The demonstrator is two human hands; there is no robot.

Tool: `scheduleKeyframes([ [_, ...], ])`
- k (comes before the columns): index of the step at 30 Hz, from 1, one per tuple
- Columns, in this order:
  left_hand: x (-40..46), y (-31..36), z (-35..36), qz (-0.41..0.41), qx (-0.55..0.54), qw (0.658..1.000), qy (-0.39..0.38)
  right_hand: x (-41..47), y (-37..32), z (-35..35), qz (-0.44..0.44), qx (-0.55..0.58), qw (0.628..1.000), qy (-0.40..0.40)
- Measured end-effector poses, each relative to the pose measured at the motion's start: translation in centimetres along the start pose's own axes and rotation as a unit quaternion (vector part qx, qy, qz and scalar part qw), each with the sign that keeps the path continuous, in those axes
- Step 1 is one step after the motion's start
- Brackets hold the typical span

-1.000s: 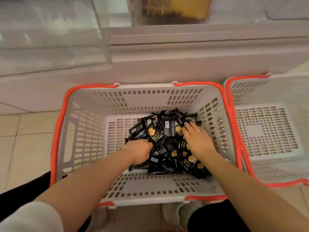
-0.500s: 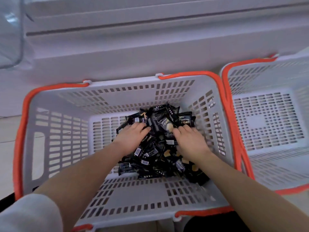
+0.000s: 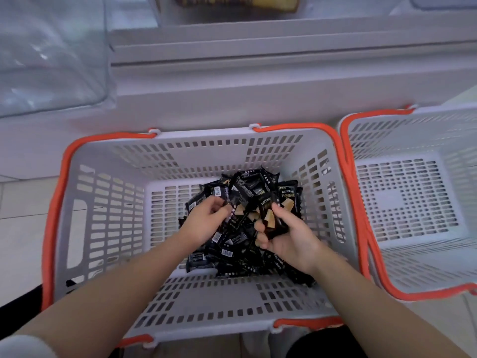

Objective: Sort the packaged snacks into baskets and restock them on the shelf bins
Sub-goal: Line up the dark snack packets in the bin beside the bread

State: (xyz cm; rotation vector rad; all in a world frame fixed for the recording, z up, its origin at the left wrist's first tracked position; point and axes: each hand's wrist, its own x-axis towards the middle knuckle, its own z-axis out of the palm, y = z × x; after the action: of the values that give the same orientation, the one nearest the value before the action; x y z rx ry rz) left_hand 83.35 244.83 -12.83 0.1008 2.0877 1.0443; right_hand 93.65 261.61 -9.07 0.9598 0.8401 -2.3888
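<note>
A grey slotted basket with orange handles stands on the floor in front of me. At its bottom lies a heap of black snack packets printed with gold cake pieces. My right hand is turned palm up over the heap and grips one black packet, thumb on its top. My left hand sits on the heap's left side and pinches a packet between thumb and fingertips.
A second grey basket with orange handles stands touching on the right, nothing inside. Behind both runs a white shelf base. A clear plastic bin sits at upper left; yellow packaging shows at the top. Tiled floor lies to the left.
Both hands were pressed flat into the heap; now the right has turned palm up with a packet lifted, and the left has curled its fingers on another. The camera tilted up slightly.
</note>
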Motion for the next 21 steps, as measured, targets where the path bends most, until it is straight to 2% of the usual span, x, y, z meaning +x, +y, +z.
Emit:
scheduleKeyframes([
  [1, -0.7, 0.4, -0.2, -0.05, -0.112, 0.992, -0.009, -0.3, 0.0, 0.4, -0.004, 0.025, 0.999, -0.023],
  [2, -1.5, 0.7, -0.4, -0.089, -0.221, 0.971, -0.032, -0.7, 0.0, 0.8, -0.013, 0.042, 0.998, -0.039],
  [4, -3.3, 1.4, -1.0, -0.11, -0.374, 0.917, -0.08, -1.4, 0.3, 1.9, -0.027, 0.064, 0.996, -0.053],
  [6, -5.1, 2.0, -1.9, -0.1, -0.435, 0.888, -0.11, -2.3, 0.5, 3.1, -0.036, 0.065, 0.996, -0.046],
  [7, -6.0, 2.3, -2.3, -0.086, -0.432, 0.89, -0.117, -2.8, 0.7, 3.8, -0.04, 0.058, 0.997, -0.039],
  [8, -6.8, 2.7, -2.7, -0.067, -0.41, 0.902, -0.118, -3.2, 0.8, 4.3, -0.042, 0.049, 0.997, -0.033],
  [10, -8.4, 3.6, -3.7, 0.008, -0.281, 0.956, -0.088, -4.2, 1.0, 5.4, -0.049, 0.018, 0.998, -0.017],
  [11, -9.3, 4.2, -4.4, 0.073, -0.167, 0.982, -0.049, -4.7, 1.1, 6.0, -0.054, 0.004, 0.998, -0.01],
  [12, -10.1, 4.6, -5.1, 0.163, -0.027, 0.986, 0.004, -5.2, 1.2, 6.4, -0.062, -0.004, 0.998, -0.004],
  [13, -10.8, 5.0, -5.8, 0.262, 0.115, 0.956, 0.06, -5.7, 1.4, 6.9, -0.071, -0.002, 0.997, 0.002],
  [14, -11.5, 5.5, -6.4, 0.349, 0.226, 0.904, 0.099, -6.2, 1.5, 7.3, -0.083, 0.005, 0.997, 0.006],
  [15, -12.2, 5.8, -7.0, 0.412, 0.297, 0.853, 0.121, -6.7, 1.6, 7.9, -0.096, 0.012, 0.995, 0.007],
  [16, -12.9, 6.1, -7.5, 0.443, 0.328, 0.825, 0.13, -7.2, 1.7, 8.4, -0.11, 0.015, 0.994, 0.007],
  [17, -13.5, 6.3, -7.9, 0.45, 0.33, 0.819, 0.131, -7.6, 1.9, 8.9, -0.125, 0.011, 0.992, 0.007],
  [21, -15.2, 6.8, -8.7, 0.451, 0.255, 0.836, 0.178, -9.0, 2.7, 10.9, -0.196, -0.063, 0.978, 0.02],
])
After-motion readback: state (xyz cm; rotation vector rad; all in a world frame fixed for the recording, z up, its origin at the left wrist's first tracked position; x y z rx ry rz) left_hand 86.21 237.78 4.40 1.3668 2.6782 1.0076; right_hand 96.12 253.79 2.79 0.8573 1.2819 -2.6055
